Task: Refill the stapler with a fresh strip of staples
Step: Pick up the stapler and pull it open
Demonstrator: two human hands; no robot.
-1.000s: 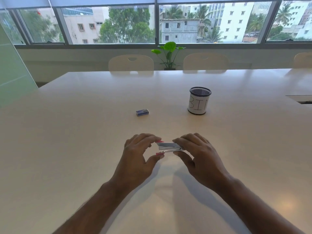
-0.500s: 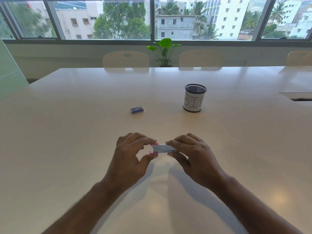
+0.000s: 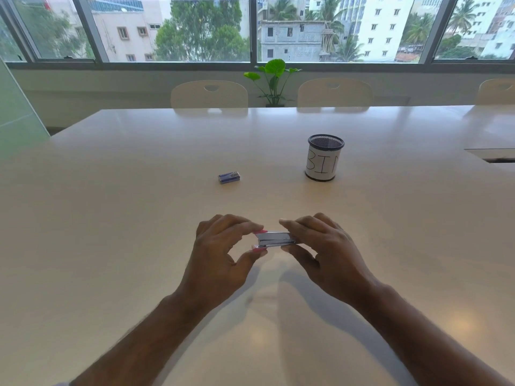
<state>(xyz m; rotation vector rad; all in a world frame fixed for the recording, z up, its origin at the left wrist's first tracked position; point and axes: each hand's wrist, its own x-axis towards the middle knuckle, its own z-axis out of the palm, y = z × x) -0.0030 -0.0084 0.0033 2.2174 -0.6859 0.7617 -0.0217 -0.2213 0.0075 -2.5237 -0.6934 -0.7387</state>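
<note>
The person holds a small stapler (image 3: 276, 239) just above the bench (image 3: 111, 246), one end in each hand. The left hand (image 3: 220, 257) has its fingers (image 3: 248, 227) closed on the pink-tipped end, thumb below and forefinger above; the right hand (image 3: 326, 254) grips the other end the same way, its fingers covering much of the metal body. I judge the step in hand to be getting the stapler open so the channel is bared. To do that well, one hand should steady the base while the other lifts or slides the top gently, keeping the spring part from snapping back. The little blue box of staples (image 3: 229, 177) lies well apart, farther up the bench, and looks untouched; its print is too small to read. To its right stands a mesh cup (image 3: 323, 161) wrapped in white paper with "BIN" written by hand.
</note>
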